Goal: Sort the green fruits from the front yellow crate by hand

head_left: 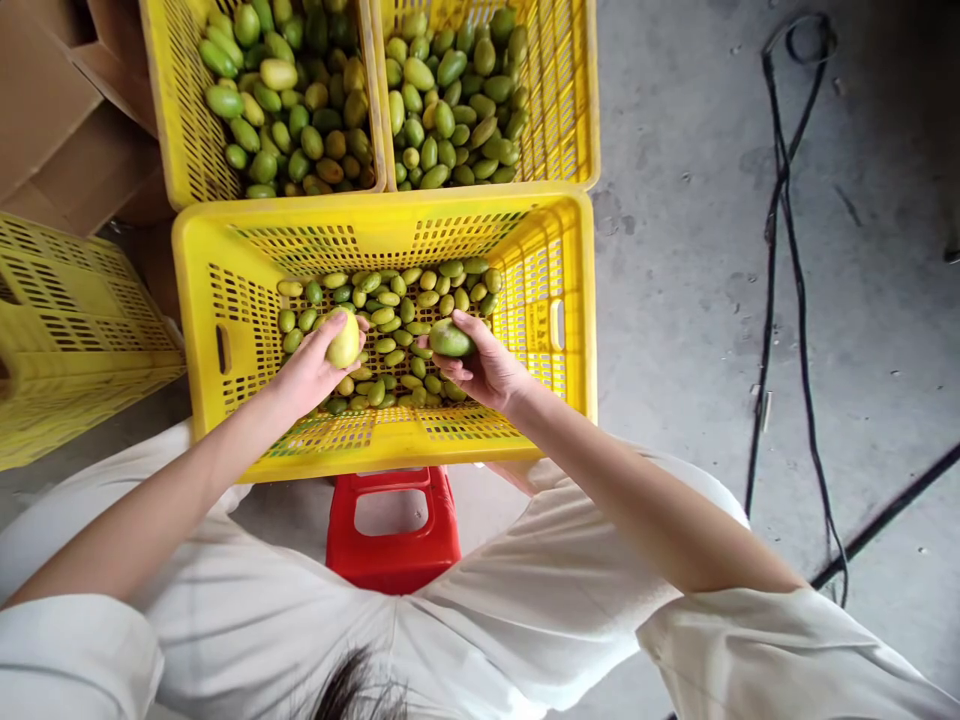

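Note:
My left hand (321, 358) is closed round a pale yellow-green mango (344, 340), with the thumb on its upper side. Opposite it, my right hand (480, 360) grips a darker green mango (450, 339) between thumb and fingers. Both hands are over a yellow plastic crate (384, 462) with slotted walls. On the crate's floor, below the hands, lie many smaller-looking green and yellow mangoes (386, 298), spread in a loose layer. The palms and some fingertips are hidden behind the held fruit.
Beyond the crate stand a left yellow crate (166, 100) and a right yellow crate (590, 90), both holding mangoes. Another yellow crate (82, 320) and cardboard (45, 90) are at left. A red stool (394, 560) sits between my legs. Black cable (796, 270) lies on the concrete floor.

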Tool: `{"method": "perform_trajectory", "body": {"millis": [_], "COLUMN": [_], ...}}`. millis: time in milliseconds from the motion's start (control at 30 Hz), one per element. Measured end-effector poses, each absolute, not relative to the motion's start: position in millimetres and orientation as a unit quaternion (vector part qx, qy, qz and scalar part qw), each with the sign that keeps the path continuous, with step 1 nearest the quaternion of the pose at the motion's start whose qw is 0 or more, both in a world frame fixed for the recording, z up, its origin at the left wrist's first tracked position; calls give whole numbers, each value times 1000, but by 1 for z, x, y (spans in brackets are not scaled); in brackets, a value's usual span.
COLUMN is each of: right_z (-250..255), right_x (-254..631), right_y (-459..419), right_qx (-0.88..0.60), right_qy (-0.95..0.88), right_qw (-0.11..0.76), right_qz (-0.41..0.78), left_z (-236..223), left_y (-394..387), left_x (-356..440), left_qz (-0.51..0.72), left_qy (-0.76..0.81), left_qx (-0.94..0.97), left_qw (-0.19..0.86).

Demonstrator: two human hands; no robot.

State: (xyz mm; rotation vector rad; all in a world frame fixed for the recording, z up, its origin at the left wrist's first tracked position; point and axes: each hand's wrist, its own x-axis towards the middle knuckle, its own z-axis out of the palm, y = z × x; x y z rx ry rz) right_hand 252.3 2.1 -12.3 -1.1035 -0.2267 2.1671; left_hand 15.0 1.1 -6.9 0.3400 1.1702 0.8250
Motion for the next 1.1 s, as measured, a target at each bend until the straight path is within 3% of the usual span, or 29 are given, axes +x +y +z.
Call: {"method": "perform_trajectory", "body": {"millis": [167, 400, 767, 1100], "right_z": [-13, -19, -19, -12], "right_x": [253, 257, 252, 248], "right_y": [-2, -3, -7, -10], "right_qx": [-425, -428, -448, -428], "right_qy": [-146, -82, -77, -80], "right_qw": [302, 317, 283, 303], "right_qz": [841, 843, 845, 848], "left_z": [7, 12, 20, 20], "left_y": [0, -2, -6, -9], "left_x": [18, 22, 26, 28], "left_qz": [323, 268, 312, 300], "left_qy": [526, 498, 590, 568], "left_qx": [164, 182, 139, 118], "left_qw": [770, 804, 732, 757]}}
